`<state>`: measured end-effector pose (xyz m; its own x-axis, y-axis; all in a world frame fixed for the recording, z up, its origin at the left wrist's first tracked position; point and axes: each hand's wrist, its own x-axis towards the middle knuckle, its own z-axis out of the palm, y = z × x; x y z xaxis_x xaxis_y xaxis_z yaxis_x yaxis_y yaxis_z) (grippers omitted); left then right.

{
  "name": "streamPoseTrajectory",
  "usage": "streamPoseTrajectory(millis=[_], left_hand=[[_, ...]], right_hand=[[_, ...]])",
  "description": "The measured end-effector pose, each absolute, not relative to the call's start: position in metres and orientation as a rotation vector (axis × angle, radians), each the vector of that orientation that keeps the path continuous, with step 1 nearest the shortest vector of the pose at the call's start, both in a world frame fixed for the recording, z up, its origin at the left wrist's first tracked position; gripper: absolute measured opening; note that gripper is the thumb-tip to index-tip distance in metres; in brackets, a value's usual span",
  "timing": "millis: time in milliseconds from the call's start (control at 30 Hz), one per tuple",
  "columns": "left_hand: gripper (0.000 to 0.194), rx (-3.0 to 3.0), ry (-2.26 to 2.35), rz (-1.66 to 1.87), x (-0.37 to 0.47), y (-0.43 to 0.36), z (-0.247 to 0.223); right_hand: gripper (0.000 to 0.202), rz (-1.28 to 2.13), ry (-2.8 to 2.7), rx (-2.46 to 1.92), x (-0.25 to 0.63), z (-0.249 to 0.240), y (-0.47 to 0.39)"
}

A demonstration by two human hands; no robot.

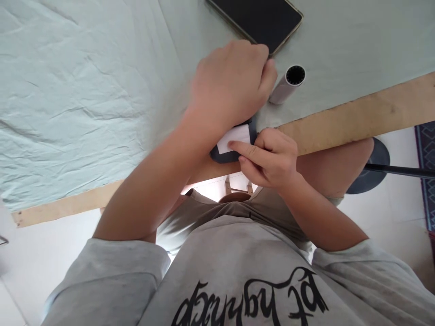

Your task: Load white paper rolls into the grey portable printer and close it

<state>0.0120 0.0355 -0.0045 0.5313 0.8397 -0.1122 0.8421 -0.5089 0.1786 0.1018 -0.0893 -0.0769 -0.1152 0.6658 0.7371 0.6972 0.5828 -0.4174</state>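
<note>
My left hand (234, 77) is closed in a fist, knuckles up, above the pale green cloth. Whatever it may hold is hidden from me. Just beneath its wrist lies a small dark flat case (222, 156) with rounded corners, partly covered by my arm. A white rectangle (237, 136) sits on its face. My right hand (272, 156) is at the case's right side: the index fingertip rests on the white rectangle, the thumb tip is by the lower edge, and the other fingers are curled. Close to my left fist stands a tilted white cylinder (284, 88) with a dark open end.
A black phone (261, 20) lies on the cloth (84, 90) beyond my left fist. The table's wooden edge (360, 108) runs across, close to my body. Below are my legs, a dark round base with a rod (370, 170), and a patterned rug (426, 172) at right.
</note>
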Motion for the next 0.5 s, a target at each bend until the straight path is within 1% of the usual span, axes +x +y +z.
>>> streamPoseTrajectory(millis=[267, 500], left_hand=[[0.045, 2.615, 1.389, -0.079, 0.0166, 0.0299, -0.0045], [0.045, 2.597, 1.349, -0.043, 0.0183, 0.0296, -0.0033]], right_hand=[[0.025, -0.023, -1.81, -1.13, 0.1016, -0.0757, -0.0887], [0.024, 0.051, -1.822, -1.116, 0.1018, -0.0728, -0.0882]])
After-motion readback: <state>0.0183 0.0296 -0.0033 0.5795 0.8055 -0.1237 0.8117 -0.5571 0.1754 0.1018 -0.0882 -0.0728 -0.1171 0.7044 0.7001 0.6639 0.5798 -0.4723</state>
